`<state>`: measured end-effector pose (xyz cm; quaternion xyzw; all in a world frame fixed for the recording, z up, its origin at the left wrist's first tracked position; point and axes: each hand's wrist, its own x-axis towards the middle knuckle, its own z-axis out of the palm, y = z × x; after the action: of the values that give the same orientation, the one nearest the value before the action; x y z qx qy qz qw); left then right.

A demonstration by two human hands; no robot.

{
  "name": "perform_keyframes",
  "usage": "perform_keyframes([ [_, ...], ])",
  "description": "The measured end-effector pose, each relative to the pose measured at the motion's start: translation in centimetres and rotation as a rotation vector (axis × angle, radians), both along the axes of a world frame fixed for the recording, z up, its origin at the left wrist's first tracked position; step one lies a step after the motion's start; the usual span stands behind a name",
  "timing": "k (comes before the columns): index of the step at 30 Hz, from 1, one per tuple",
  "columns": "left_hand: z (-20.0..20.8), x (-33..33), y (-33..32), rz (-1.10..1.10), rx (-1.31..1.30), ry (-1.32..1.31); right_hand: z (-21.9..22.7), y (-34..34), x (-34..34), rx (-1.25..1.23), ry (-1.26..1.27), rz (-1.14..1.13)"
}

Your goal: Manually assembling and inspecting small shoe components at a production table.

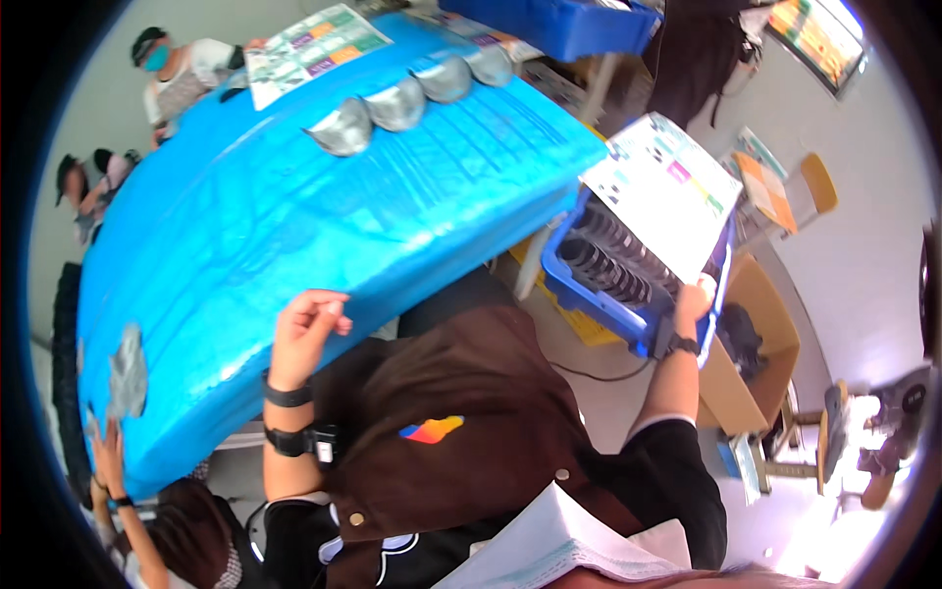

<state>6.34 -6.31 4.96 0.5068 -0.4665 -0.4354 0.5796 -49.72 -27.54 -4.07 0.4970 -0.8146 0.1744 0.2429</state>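
My right hand grips the lower corner of a large printed sheet, white with coloured blocks. The sheet slants over a blue crate at my right and hides part of what it contains. Rows of dark, rounded, stacked pieces show inside the crate. By the near edge of the blue-covered table, my left hand is raised with its fingers curled in and nothing visible in them. Several silver-grey, half-moon-shaped pieces lie in a row toward the far side of the table.
Right of the crate stands an open cardboard box with dark things inside. Another printed sheet and a second blue crate are at the far side. A co-worker's hand touches the table's left end, near a grey piece.
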Motion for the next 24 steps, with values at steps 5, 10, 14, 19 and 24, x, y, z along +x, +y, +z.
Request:
perform_keyframes([
  [5, -0.1, -0.5, -0.2, -0.048, -0.039, 0.026, -5.0, -2.9, -8.7, -0.116, -0.775, -0.021],
  [10, -0.2, -0.5, -0.4, -0.07, -0.044, 0.019, -2.3, -5.5, -8.7, 0.247, -1.445, 0.092],
  [14, 0.0, -0.5, -0.8, -0.098, -0.052, 0.045, -0.9, -8.7, -6.5, 0.139, -1.509, -0.124],
  [19, -0.1, 0.0, -1.0, -0.113, -0.051, 0.065, 1.6, -9.6, -0.7, -0.505, -1.712, 0.299],
  [24, -0.5, -0.1, -1.1, -0.133, -0.074, 0.064, 4.4, -8.4, 2.0, -0.496, -1.932, 0.338],
])
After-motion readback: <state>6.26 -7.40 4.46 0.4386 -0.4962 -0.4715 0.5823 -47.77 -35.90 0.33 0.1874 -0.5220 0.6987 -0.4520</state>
